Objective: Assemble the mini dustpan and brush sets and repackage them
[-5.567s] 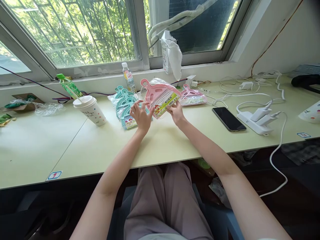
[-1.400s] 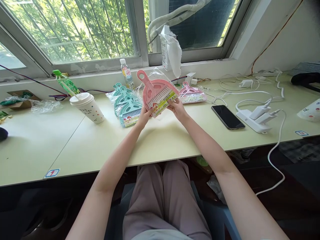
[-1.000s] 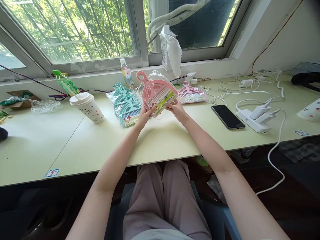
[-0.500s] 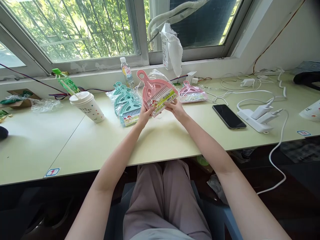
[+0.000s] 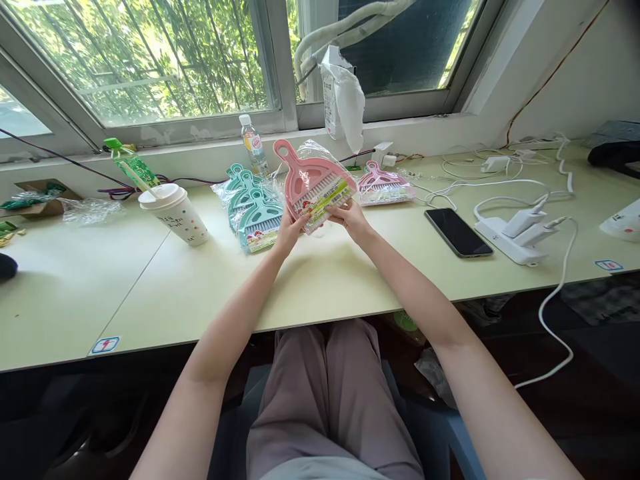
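A pink dustpan and brush set (image 5: 311,175) in a clear plastic bag is held up over the table, tilted, with its handle pointing to the upper left. My left hand (image 5: 290,230) grips its lower left edge. On the lower right corner, by the label, the fingers of my right hand (image 5: 353,219) are closed. Just left of it, several teal dustpan and brush sets (image 5: 260,221) in clear wrapping lie overlapping on the table. Another pink wrapped set (image 5: 384,185) rests behind my right hand.
A paper cup with a straw (image 5: 176,217) stands at left, near a green-capped bottle (image 5: 131,163). Behind the teal sets is a clear bottle (image 5: 254,147). To the right lie a phone (image 5: 457,232) and a white power strip (image 5: 510,240) with cables. The table's front edge (image 5: 330,319) crosses above my lap.
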{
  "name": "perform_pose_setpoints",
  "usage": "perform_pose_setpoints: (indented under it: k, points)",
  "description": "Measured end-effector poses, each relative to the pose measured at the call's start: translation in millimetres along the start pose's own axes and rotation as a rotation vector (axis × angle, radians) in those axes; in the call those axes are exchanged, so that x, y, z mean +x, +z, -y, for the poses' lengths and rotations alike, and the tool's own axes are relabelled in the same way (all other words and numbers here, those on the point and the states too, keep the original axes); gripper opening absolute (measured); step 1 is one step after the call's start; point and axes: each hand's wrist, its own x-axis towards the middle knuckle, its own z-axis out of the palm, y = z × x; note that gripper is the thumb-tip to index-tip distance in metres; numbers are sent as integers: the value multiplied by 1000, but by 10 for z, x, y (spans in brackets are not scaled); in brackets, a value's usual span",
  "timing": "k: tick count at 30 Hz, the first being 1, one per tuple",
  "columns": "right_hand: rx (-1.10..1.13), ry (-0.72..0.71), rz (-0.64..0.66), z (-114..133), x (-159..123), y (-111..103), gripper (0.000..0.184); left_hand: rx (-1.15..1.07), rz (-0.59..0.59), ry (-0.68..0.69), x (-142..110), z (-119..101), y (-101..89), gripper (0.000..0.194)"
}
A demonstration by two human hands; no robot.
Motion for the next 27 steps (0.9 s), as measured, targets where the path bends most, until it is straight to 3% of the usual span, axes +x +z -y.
perform_pose_setpoints:
  k: [13, 18, 23, 27]
  points:
    - [27, 4, 31, 14, -8, -4, 63, 52, -22, -22, -2, -11, 2, 76]
    - [61, -36, 16, 79, -35, -35, 59, 110, 179, -197, -55, -57, 31, 61]
    - [85, -117, -50, 164, -78, -31, 58, 152, 425, -352, -155, -53, 139, 62]
    - [70, -142, -63, 222, -103, -15, 63, 135, 403, -334, -148, 5, 163, 69]
